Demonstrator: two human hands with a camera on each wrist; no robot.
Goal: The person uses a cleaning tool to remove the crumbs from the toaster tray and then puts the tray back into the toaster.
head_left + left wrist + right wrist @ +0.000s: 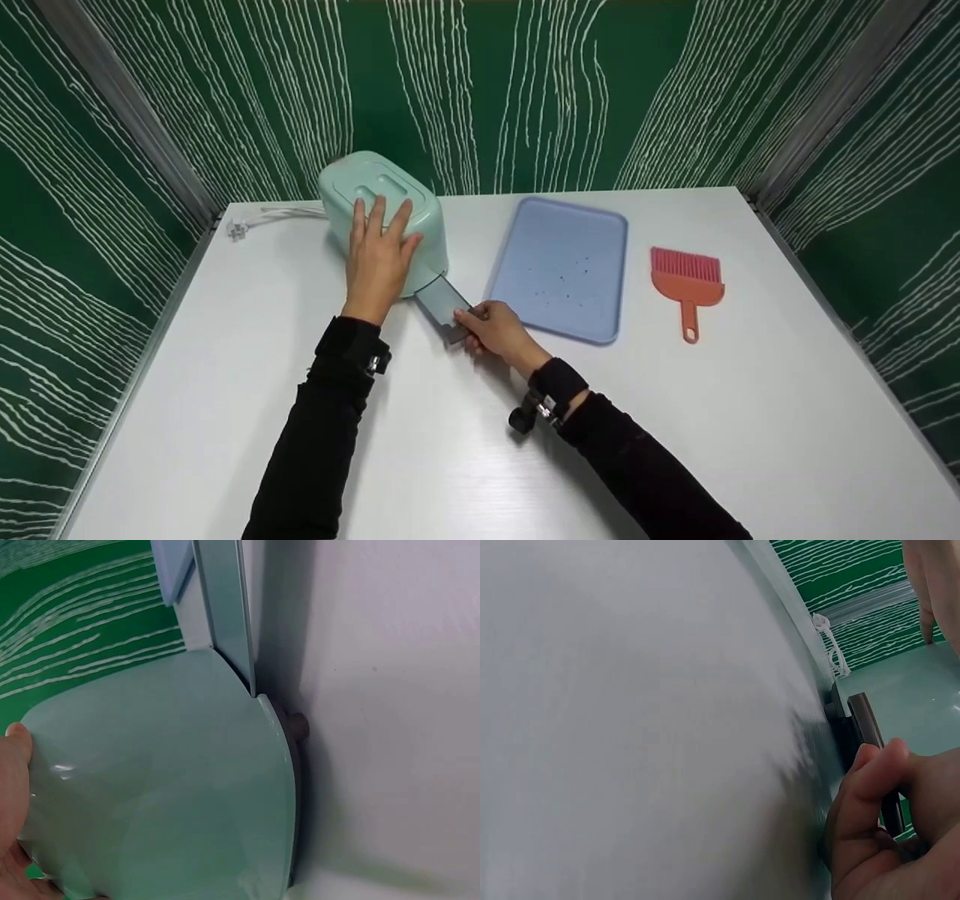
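Observation:
A mint-green toaster (427, 244) with a lid on top stands at the back left of the table. My left hand (377, 262) rests on its top, fingers spread and straight; in the left wrist view, the fingers lie along the edge of the toaster (165, 765). A flat grey crumb tray (442, 300) sticks out low from the toaster's near end, its inner part hidden inside. My right hand (499, 328) pinches the outer end of this tray between thumb and fingers. In the right wrist view, the tray's dark end (867, 722) shows beside the curled fingers.
Right of the toaster lies a blue tray (555, 240) with several dark crumbs on it. Farther right is an orange brush (688, 289) with pink bristles. A white cord with a plug (237, 229) lies behind the toaster's left side. Green walls enclose the white table (675, 435).

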